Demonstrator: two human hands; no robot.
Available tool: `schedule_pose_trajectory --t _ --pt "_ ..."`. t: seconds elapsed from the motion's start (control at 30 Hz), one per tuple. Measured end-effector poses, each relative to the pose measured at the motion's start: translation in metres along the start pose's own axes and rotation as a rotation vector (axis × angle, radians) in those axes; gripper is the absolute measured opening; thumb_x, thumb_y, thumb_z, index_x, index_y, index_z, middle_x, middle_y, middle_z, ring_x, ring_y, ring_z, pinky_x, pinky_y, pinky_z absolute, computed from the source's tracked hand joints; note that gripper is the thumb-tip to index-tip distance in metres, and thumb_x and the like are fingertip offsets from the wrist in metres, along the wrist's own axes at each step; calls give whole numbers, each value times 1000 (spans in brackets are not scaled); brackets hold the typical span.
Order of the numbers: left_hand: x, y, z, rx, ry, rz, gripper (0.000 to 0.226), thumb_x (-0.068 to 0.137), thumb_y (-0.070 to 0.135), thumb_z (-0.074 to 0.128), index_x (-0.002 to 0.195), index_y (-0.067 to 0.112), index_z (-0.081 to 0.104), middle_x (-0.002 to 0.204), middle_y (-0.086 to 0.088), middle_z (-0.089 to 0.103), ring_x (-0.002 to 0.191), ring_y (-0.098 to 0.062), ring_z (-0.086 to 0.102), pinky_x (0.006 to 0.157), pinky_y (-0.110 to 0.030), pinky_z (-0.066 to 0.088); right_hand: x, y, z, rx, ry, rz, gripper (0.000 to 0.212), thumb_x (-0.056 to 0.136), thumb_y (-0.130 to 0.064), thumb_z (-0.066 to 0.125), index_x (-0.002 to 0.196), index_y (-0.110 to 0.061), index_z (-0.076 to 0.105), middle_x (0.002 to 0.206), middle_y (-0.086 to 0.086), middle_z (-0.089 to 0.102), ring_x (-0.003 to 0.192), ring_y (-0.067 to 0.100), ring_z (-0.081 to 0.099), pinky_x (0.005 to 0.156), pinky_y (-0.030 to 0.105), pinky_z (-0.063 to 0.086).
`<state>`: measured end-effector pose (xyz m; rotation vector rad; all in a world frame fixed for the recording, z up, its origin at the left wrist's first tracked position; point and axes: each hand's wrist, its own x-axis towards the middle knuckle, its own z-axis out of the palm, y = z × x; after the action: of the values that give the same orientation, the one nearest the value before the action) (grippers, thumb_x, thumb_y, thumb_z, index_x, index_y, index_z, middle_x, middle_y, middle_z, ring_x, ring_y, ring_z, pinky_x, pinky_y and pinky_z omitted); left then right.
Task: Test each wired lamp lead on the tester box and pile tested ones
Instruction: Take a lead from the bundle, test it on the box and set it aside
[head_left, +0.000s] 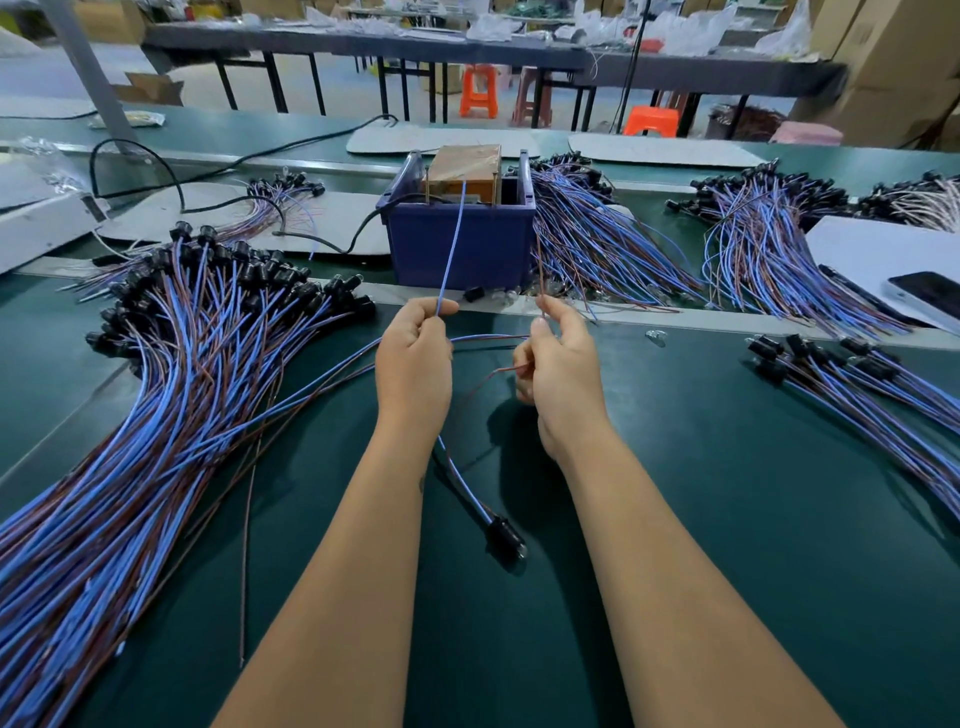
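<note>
My left hand (414, 358) pinches a blue wire (451, 244) that rises toward the tester box (462, 171), a brown block sitting in a blue bin (457, 244). A thin brown wire (540, 275) is pinched in my right hand (558, 364) and points up beside the bin. Both wires belong to one lead, whose black lamp socket (505, 538) lies on the green table between my forearms. A big pile of leads (171, 374) with black sockets fans out on my left. More leads (592, 244) lie right of the bin.
Further bundles (769, 244) and a small group of leads (872, 384) lie on the right. A phone (930, 296) rests on a white board at the right edge. Black cables run from the bin to the left. Stools and tables stand behind.
</note>
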<state>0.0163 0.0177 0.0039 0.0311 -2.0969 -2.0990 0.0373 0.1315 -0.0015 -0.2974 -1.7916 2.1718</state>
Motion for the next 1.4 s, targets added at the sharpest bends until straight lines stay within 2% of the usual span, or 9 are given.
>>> schedule_pose_trajectory --t 0.07,0.17,0.27,0.4,0.57,0.7,0.9,1.13,1.4 --pt "1 -1 0 9 16 -2 31 93 4 37 88 23 61 56 5 39 44 -7 29 41 -20 24 -2 0 -2 -48 19 1 17 105 -16 36 109 -24 50 50 -12 46 43 2 36 44 18 32" --pt "3 -2 -2 7 46 -26 28 94 7 39 86 23 60 55 6 40 42 -5 29 39 -19 25 -6 -1 -5 -71 43 -66 21 104 -15 39 97 -23 57 57 -10 51 51 1 46 55 20 39" --pt "3 -2 -5 -19 69 -45 27 94 8 39 83 23 60 53 8 40 41 -5 29 40 -19 25 -11 -6 -6 104 8 -97 22 104 -18 46 100 -27 65 51 -7 52 48 6 51 50 20 46" --pt "3 -3 -7 -34 68 -77 27 94 9 39 85 23 60 52 9 40 43 -6 30 41 -19 26 -8 -6 -9 187 3 -23 26 104 -20 43 99 -23 68 48 -9 27 39 7 20 37 18 22" --pt "0 -2 -7 -23 57 -94 24 94 9 38 87 22 57 57 7 41 44 -7 30 42 -21 26 -3 -5 -12 137 33 72 27 96 -5 35 81 -9 57 46 -7 33 37 6 21 36 19 20" --pt "-1 -2 -6 -14 46 -56 23 95 8 39 88 20 58 56 7 42 43 -5 31 41 -18 27 -5 -3 -13 7 49 -23 26 101 -9 46 91 -18 68 49 -4 51 40 4 38 40 15 31" --pt "-1 -3 -6 17 48 -4 23 96 9 43 94 21 63 49 13 49 41 -1 34 41 -14 30 -5 0 -14 -263 108 -148 16 98 -15 50 101 -21 66 46 -12 50 46 1 44 49 15 38" --pt "0 -4 -6 28 41 -5 23 97 9 43 97 20 64 47 16 50 40 -1 34 40 -12 30 -1 1 -16 -280 152 -153 19 94 -15 53 84 -24 67 54 -17 54 50 1 40 52 17 36" --pt "0 -3 -10 -4 82 -29 26 96 11 43 93 25 65 47 16 51 39 -1 34 40 -11 31 4 -1 -14 -205 161 -153 22 96 -13 51 100 -23 70 58 -22 55 51 -4 46 53 9 36"
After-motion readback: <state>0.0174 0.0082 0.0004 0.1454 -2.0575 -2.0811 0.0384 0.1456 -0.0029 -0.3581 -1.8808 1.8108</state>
